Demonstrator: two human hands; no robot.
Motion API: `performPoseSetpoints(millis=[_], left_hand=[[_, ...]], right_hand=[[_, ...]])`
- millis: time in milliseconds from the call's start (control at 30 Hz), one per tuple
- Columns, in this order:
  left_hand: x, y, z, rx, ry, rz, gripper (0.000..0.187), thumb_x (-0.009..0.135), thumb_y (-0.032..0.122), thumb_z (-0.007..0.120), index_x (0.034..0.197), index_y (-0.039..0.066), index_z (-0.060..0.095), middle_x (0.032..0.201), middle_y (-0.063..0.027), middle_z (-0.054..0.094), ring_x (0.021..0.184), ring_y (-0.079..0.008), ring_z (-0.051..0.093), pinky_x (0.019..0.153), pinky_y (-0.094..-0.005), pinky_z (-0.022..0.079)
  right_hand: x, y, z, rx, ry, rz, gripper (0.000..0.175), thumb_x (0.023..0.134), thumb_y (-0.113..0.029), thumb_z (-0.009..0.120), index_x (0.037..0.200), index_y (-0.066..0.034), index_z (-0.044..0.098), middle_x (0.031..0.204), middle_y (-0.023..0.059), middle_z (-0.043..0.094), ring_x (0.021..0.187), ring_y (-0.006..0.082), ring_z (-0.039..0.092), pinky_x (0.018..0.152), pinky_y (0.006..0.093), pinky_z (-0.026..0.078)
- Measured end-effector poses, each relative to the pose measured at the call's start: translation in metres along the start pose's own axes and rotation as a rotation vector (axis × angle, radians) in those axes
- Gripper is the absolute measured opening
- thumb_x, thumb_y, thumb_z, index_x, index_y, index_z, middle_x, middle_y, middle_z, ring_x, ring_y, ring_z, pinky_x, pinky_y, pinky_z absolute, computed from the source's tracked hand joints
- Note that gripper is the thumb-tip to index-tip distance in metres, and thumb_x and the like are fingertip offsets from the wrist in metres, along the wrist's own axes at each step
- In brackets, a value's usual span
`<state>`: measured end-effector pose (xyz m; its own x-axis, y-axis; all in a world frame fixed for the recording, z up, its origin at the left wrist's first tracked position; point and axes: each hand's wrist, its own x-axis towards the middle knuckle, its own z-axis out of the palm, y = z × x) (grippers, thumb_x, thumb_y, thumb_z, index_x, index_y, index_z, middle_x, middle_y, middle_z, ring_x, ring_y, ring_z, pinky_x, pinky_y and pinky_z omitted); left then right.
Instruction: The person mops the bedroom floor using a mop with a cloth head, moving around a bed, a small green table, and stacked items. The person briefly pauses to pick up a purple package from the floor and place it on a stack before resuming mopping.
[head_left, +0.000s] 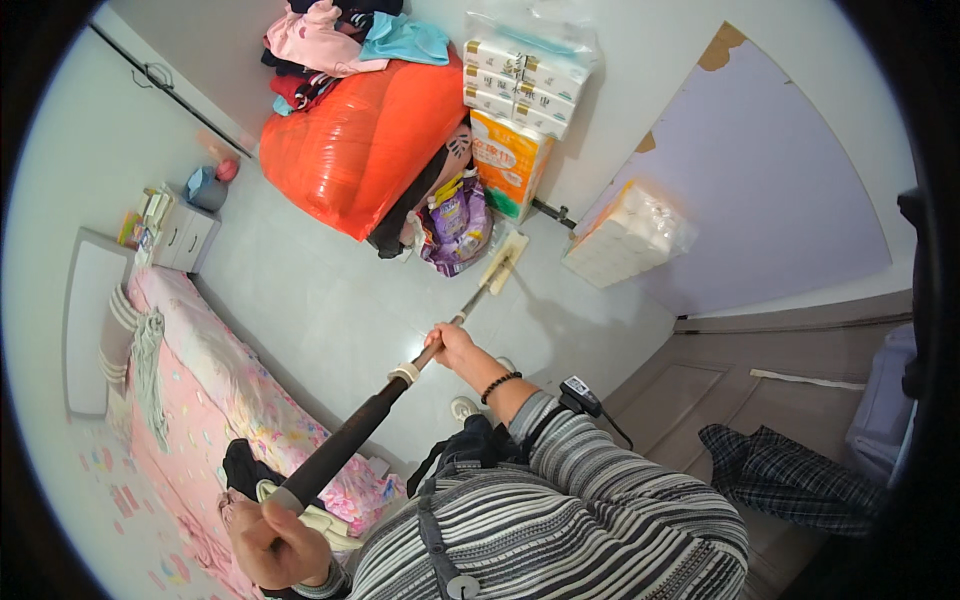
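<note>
A flat mop with a telescopic pole (341, 442) runs diagonally from the lower left up to the floor. My left hand (279, 541) is closed around the upper end of the pole. Farther down, past the pale collar, my right hand (448, 345) grips the thinner metal section, with a dark beaded bracelet at the wrist. The pale mop head (504, 262) lies on the grey tiled floor (337, 300), just right of a bag of purple packages (457, 221) and below the orange tissue pack (510, 161).
A bulging red plastic bag (367, 142) stands against the wall with clothes on top. Wrapped tissue rolls (626, 236) stand by a lilac board (765, 187). A bed (217, 352) lines the left, beside a white nightstand (180, 236) and a bin (208, 191). Wardrobe doors (690, 382) are at right.
</note>
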<state>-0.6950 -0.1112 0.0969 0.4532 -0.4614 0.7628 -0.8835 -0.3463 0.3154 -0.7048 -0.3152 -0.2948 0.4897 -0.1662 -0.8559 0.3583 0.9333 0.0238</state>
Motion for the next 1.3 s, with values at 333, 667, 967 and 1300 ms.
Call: performPoseSetpoints(millis=[333, 667, 967, 1300], left_hand=[[-0.018, 0.007, -0.016, -0.106, 0.100, -0.143, 0.026, 0.093, 0.000, 0.050, 0.068, 0.002, 0.043, 0.054, -0.0069, 0.041, 0.050, -0.0155, 0.039, 0.055, -0.0307, 0.039], [0.002, 0.040, 0.041, -0.291, -0.465, 0.264, 0.026, 0.067, -0.004, 0.072, 0.068, 0.006, 0.048, 0.052, -0.0026, 0.047, 0.040, -0.0196, 0.042, 0.038, -0.0313, 0.032], [0.027, 0.044, 0.076, -0.618, -0.268, 0.473, 0.030, 0.064, 0.001, 0.077, 0.065, 0.007, 0.048, 0.050, 0.0008, 0.041, 0.038, -0.0138, 0.038, 0.034, -0.0258, 0.027], [0.044, 0.027, 0.049, -0.655, -0.378, 0.519, 0.021, 0.071, 0.000, 0.066, 0.071, 0.006, 0.047, 0.049, -0.0001, 0.045, 0.040, -0.0150, 0.045, 0.037, -0.0270, 0.034]], right_hand=[[-0.015, -0.010, -0.009, -0.148, 0.039, -0.136, 0.020, 0.087, 0.001, 0.041, 0.068, -0.0056, 0.041, 0.055, 0.0091, 0.044, 0.049, 0.0243, 0.047, 0.047, 0.0381, 0.046], [0.013, -0.115, -0.008, -0.318, 0.183, -0.155, 0.014, 0.085, 0.000, 0.044, 0.072, -0.0017, 0.047, 0.059, 0.0129, 0.049, 0.049, 0.0264, 0.051, 0.045, 0.0373, 0.046], [0.001, -0.135, -0.024, 0.107, -0.041, -0.132, 0.017, 0.092, -0.002, 0.044, 0.076, -0.0062, 0.040, 0.057, 0.0039, 0.039, 0.047, 0.0177, 0.041, 0.045, 0.0321, 0.043], [-0.022, -0.123, -0.013, 0.153, -0.023, -0.109, 0.025, 0.091, -0.001, 0.038, 0.068, -0.0089, 0.035, 0.056, 0.0005, 0.037, 0.046, 0.0127, 0.037, 0.043, 0.0269, 0.039]])
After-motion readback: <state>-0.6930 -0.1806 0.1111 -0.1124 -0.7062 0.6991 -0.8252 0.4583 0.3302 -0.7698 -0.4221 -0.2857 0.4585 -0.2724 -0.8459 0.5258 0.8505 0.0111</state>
